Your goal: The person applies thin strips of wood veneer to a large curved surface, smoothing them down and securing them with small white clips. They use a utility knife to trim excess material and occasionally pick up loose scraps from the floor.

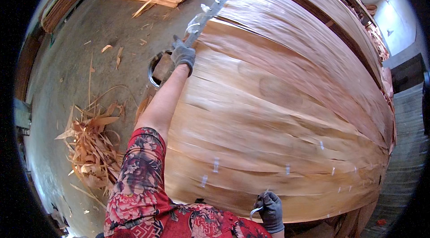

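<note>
Here, right fingers (268, 201) pinch white tape (255, 210) jutting leftward; left fingers (177, 41) I cannot judge.

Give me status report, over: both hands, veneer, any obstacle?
Left hand at grey bar, grip unclear. Right hand holds white strip. Veneer spread out. Scrap pile lies left, apart from both hands.

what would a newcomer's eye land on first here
Probably the broad tan veneer sheets filling the centre and right, dotted with white patches near the bottom. Next, the grey-gloved left hand at their upper left edge, and the right hand pinching a pale strip at bottom centre. Then a tangled heap of scraps on the floor at left.
</note>
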A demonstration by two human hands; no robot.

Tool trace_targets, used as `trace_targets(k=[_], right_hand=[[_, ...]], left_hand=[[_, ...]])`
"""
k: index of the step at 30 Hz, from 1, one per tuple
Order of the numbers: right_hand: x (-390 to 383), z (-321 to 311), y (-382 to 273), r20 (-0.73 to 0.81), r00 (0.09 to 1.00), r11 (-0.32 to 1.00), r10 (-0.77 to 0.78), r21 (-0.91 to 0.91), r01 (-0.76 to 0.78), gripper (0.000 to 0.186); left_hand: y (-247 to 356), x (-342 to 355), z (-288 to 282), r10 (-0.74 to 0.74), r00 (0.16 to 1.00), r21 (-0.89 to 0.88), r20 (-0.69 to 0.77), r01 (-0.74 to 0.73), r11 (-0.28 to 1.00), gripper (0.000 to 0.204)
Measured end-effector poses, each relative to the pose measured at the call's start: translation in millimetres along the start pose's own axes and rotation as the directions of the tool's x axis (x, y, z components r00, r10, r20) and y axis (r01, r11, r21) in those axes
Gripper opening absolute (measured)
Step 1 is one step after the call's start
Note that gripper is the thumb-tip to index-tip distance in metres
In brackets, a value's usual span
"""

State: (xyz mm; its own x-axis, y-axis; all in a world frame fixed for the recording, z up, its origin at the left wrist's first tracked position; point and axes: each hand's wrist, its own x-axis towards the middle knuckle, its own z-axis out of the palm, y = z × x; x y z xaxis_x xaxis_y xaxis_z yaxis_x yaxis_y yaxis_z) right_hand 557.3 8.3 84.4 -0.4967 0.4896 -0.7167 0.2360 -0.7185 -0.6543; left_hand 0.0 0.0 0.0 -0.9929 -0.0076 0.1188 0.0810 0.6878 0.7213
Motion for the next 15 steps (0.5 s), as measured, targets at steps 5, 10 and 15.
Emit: trace_targets(k=[5, 10, 15], right_hand=[[-0.5, 2.1, -14.6, -0.064, 0.997, 0.999, -0.046, 0.015, 0.047, 0.018], [14.6, 0.1, -44.9, -0.079, 0.973, 0.968, -0.218, -0.148, 0.205, 0.015], [46.8, 12.3, -112.3, 0.046, 0.926, 0.851, -0.374, -0.38, 0.362, 0.022]], left_hand=[[-17.4, 2.4, 10.4, 0.083, 0.992, 0.025, -0.094, -0.081, 0.996, 0.083], [-1.3, -14.6, 10.2, 0.132, 0.986, 0.062, -0.106, -0.126, 0.99, 0.089], [-8.2, -11.1, 4.4, 0.593, 0.793, 0.391, 0.14, -0.595, 0.703, 0.072]])
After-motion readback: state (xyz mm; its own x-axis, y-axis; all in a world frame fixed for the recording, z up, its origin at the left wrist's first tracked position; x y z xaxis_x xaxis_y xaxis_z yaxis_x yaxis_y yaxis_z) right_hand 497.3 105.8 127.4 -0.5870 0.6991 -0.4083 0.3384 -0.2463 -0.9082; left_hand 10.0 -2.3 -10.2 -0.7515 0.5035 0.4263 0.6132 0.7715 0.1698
